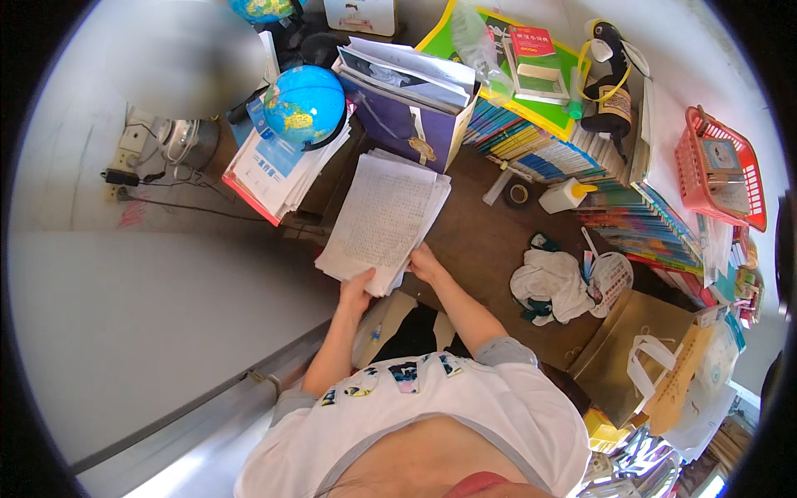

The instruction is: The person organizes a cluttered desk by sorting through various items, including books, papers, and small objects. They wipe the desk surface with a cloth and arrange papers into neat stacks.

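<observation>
Both of my hands grip a thick stack of written paper sheets (386,218) by its near edge. My left hand (357,291) has its thumb on top of the near left corner, with the other fingers hidden below. My right hand (424,263) holds the right side near that same end. The sheets fan out slightly to the right, and the top page bears dense writing. Just beyond the stack stands a purple paper bag (398,118) filled with books and papers. A blue globe (304,104) rests on a pile of papers and booklets (268,168) to the left.
Rows of books (529,146) line the back right. Black tape (517,193), a white glue bottle (563,196), a crumpled white cloth (551,280) and a hand fan (611,280) lie on the brown surface. A gold paper bag (629,355) and a red basket (691,162) are at right.
</observation>
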Demonstrator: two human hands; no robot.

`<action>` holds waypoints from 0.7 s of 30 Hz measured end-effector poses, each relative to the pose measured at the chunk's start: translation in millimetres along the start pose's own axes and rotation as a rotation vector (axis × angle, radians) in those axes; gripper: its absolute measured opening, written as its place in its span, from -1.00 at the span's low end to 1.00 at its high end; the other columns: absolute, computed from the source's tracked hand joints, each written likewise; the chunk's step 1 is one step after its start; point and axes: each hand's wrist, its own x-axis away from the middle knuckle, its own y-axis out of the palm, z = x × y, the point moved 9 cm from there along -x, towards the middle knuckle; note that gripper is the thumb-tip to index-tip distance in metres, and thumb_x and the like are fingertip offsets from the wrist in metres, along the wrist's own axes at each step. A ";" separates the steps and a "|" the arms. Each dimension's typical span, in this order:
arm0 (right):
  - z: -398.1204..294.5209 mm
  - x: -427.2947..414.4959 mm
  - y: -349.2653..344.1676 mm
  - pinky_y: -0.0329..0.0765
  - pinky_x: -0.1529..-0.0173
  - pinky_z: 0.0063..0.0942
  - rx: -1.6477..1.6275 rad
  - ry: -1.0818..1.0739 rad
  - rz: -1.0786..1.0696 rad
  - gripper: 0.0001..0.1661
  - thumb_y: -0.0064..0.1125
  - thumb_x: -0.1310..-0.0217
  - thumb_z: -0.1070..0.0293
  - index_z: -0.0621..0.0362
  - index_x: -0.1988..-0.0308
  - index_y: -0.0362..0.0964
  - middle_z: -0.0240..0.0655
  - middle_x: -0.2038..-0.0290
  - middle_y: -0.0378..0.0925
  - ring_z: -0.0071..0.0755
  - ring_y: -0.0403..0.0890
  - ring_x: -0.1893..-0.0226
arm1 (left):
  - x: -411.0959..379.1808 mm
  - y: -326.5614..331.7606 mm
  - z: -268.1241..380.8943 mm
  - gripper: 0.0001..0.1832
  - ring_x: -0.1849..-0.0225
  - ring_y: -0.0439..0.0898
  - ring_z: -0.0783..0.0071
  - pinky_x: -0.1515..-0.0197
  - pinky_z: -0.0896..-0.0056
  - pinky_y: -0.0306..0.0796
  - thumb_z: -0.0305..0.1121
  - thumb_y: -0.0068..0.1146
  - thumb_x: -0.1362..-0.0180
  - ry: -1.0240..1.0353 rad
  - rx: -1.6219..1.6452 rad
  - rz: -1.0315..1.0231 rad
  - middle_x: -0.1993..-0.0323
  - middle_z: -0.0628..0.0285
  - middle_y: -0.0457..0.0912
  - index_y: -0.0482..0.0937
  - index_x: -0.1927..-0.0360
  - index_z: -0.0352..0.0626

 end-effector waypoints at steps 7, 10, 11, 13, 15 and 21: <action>10.6 19.0 -10.5 0.42 0.13 -0.23 -0.051 0.015 0.009 -0.42 -0.05 -0.14 0.11 0.02 -0.12 0.04 -0.27 0.00 0.30 -0.28 0.40 0.06 | 11.0 -10.5 -26.8 -0.44 0.02 0.40 0.19 0.08 0.09 0.38 -0.45 0.18 0.07 -0.147 -0.197 0.040 0.03 0.14 0.39 0.25 -0.05 -0.15; 13.2 32.1 -15.6 0.33 0.03 -0.12 -0.282 0.084 -0.097 -0.27 -0.11 -0.11 -0.12 0.01 -0.17 -0.04 -0.28 -0.06 0.26 -0.26 0.32 -0.03 | -3.0 -4.3 -51.2 -0.43 -0.04 0.34 0.18 0.00 0.05 0.31 -0.45 0.16 0.05 -0.260 0.128 -0.167 -0.01 0.14 0.35 0.23 -0.07 -0.14; 13.1 29.9 -19.1 0.34 0.03 -0.15 -0.213 0.081 -0.061 -0.27 -0.08 -0.10 -0.10 0.04 -0.16 -0.02 -0.26 -0.05 0.26 -0.26 0.33 -0.02 | -5.7 -5.9 -60.1 -0.43 -0.05 0.32 0.17 -0.03 0.04 0.28 -0.46 0.14 0.04 -0.291 0.132 -0.128 -0.02 0.14 0.34 0.22 -0.08 -0.14; -2.4 35.8 -16.4 0.35 0.03 -0.23 -0.072 0.083 0.020 -0.27 0.00 -0.08 -0.05 0.08 -0.14 0.03 -0.23 -0.04 0.28 -0.25 0.35 0.01 | -15.5 -7.5 -68.2 -0.44 -0.07 0.30 0.17 -0.07 0.03 0.24 -0.47 0.12 0.02 -0.265 0.160 -0.130 -0.04 0.14 0.32 0.20 -0.09 -0.14; -26.1 44.1 -9.3 0.38 0.06 -0.37 0.142 -0.131 0.215 -0.33 0.19 0.03 0.22 0.25 -0.05 0.14 -0.17 0.06 0.36 -0.28 0.42 0.09 | -28.4 -8.0 -74.7 -0.44 -0.08 0.29 0.17 -0.10 0.04 0.20 -0.47 0.10 0.01 -0.146 0.208 -0.216 -0.04 0.15 0.33 0.19 -0.09 -0.15; -43.3 111.1 -36.5 0.39 0.03 -0.40 0.134 -0.147 0.093 -0.37 0.17 0.11 0.49 0.34 -0.02 0.15 -0.09 0.08 0.38 -0.25 0.44 0.11 | 35.9 -21.4 -35.9 -0.24 -0.17 0.18 0.19 -0.17 0.06 0.09 0.11 -0.04 -0.03 -0.022 0.513 -0.356 -0.11 0.10 0.25 0.09 -0.17 -0.18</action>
